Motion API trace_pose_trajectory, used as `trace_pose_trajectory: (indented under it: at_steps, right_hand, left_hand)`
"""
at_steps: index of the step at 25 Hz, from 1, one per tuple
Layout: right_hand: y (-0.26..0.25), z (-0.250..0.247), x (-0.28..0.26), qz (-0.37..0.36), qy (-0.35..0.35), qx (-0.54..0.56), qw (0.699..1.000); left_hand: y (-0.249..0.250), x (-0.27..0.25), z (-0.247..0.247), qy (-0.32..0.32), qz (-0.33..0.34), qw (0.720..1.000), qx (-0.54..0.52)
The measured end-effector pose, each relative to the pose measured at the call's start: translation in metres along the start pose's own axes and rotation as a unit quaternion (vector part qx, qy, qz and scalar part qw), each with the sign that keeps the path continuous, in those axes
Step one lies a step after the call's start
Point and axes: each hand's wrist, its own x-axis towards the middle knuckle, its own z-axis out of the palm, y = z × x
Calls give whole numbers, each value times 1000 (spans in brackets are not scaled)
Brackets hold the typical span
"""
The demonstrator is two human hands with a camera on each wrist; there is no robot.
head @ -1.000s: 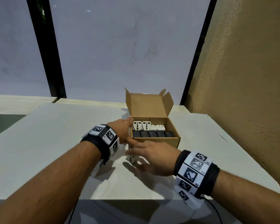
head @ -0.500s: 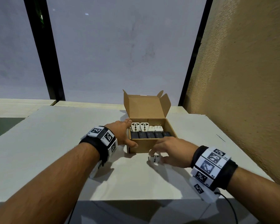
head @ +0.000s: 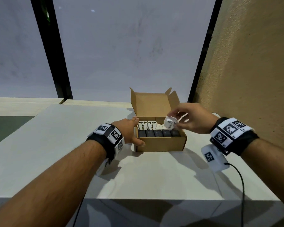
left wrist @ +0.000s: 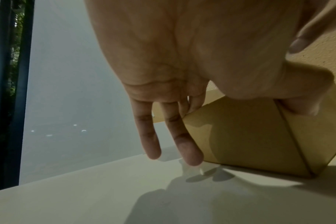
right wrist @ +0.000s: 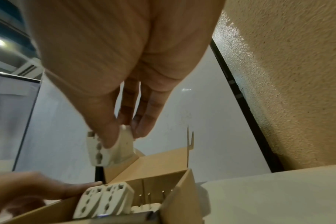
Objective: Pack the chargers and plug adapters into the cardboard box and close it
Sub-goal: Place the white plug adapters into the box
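The open cardboard box (head: pixel 161 145) stands on the white table (head: pixel 56 145), its lid (head: pixel 152 105) upright at the back. Inside, a row of black chargers (head: pixel 159 133) fills the front and white plug adapters (head: pixel 147 125) stand behind them. My left hand (head: pixel 134 131) grips the box's left side, thumb round the front corner, fingers (left wrist: pixel 188 151) straight down the wall. Above the box's back right part, my right hand (head: pixel 174 120) pinches a white plug adapter (head: pixel 170 124) between thumb and fingers. The right wrist view shows that adapter (right wrist: pixel 107 150) hanging over the two upright ones (right wrist: pixel 104 198).
A rough tan wall (head: pixel 252 63) rises close on the right. Frosted window panes with black frames (head: pixel 56 63) stand behind the table. A black cable (head: pixel 242 185) trails from my right wrist. A small white bit (left wrist: pixel 194 170) lies by the box's left wall.
My right hand picked the white adapter up from the table in front of the box and carried it up and right, over the box. The left hand stayed on the box.
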Motion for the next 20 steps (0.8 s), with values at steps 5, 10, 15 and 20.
trace_pose_trajectory:
  at_steps: [5, 10, 15, 20]
  right_hand:
    - [21, 20, 32, 90, -17, -64, 994]
    - [24, 38, 48, 127, -28, -29, 991]
    - [29, 46, 55, 142, -49, -21, 988]
    - [32, 50, 58, 150, -56, -13, 987]
  left_hand:
    - [0, 0, 0, 5, 1, 1000, -7]
    - [-1, 1, 1, 3, 4, 1000, -7]
    - [-1, 2, 2, 6, 10, 1000, -15]
    - [0, 1, 1, 6, 9, 1000, -8]
